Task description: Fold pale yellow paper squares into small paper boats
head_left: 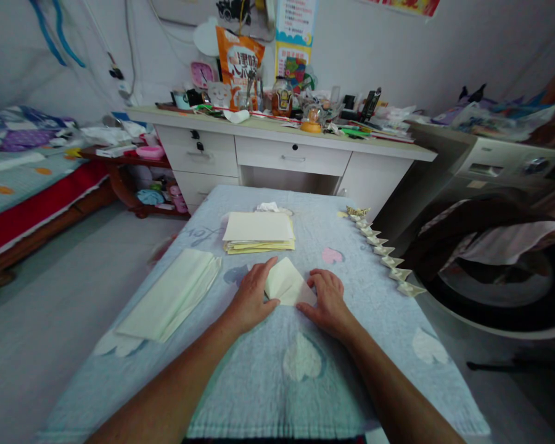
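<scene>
A partly folded sheet of pale paper (pixel 287 282) lies on the cloth-covered table in front of me, with a pointed top and a flat lower edge. My left hand (pixel 252 295) grips its left side, thumb at the bottom edge and forefinger along the upper left. At the right corner, my right hand (pixel 327 302) holds the sheet with the thumb on it and the other fingers curled beside it. Just beyond is a stack of white and yellow paper sheets (pixel 259 228). Left of my hands rests a longer bundle of folded pale paper (pixel 176 293).
A row of small folded paper boats (pixel 393 261) runs along the table's right side. The light blue tablecloth (pixel 240 382) has heart patterns. Behind stands a cluttered white desk (pixel 203 148); a washing machine (pixel 494 166) with its door open is on the right, a bed (pixel 37 185) left.
</scene>
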`<state>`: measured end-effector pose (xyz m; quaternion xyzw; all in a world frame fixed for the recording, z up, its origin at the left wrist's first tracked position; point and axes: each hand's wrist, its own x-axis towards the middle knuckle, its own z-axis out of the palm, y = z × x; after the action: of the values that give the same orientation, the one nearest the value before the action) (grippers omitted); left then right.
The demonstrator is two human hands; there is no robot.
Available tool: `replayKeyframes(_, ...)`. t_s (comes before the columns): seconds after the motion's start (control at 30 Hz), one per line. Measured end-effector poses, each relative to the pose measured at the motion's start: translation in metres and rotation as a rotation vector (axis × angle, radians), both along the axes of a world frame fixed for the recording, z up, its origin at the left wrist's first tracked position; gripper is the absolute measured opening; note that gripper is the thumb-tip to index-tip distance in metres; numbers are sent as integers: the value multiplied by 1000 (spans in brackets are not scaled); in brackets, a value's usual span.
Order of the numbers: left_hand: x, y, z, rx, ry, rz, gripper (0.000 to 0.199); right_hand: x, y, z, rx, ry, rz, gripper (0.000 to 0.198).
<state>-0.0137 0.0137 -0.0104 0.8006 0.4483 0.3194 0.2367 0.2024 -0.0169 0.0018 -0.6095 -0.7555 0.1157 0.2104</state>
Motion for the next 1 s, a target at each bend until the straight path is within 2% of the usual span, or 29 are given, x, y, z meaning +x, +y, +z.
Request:
replayKeyframes(0.2,2,-4,10,-123,-174,57,86,-4,1,-1,-4,108,-43,37)
replayKeyframes(0.3,2,-3,13,-225,-254,76,74,-3,1,-1,-17,194,-31,48)
replayKeyframes(0.4,2,1,12,-319,-418,81,59,0,2,-1,-11,378,-20,64)
replayKeyframes(0.5,4,3,9,-400,-676,58,60,2,5,-2,17,633,-18,76)
replayKeyframes(0.63,9,3,10,-451,-913,89,62,-1,9,-7,-74,884,-39,83)
replayKeyframes(0.77,14,-1,16,-479,-991,106,64,-8,11,-14,-132,1087,-86,92)
replayKeyframes(0.9,17,-4,19,-493,-1033,122,66,-14,10,-12,-137,1176,-149,100)
replayKeyframes(1.0,18,-5,18,-499,-1056,115,67,-17,8,-5,-185,1292,-91,102)
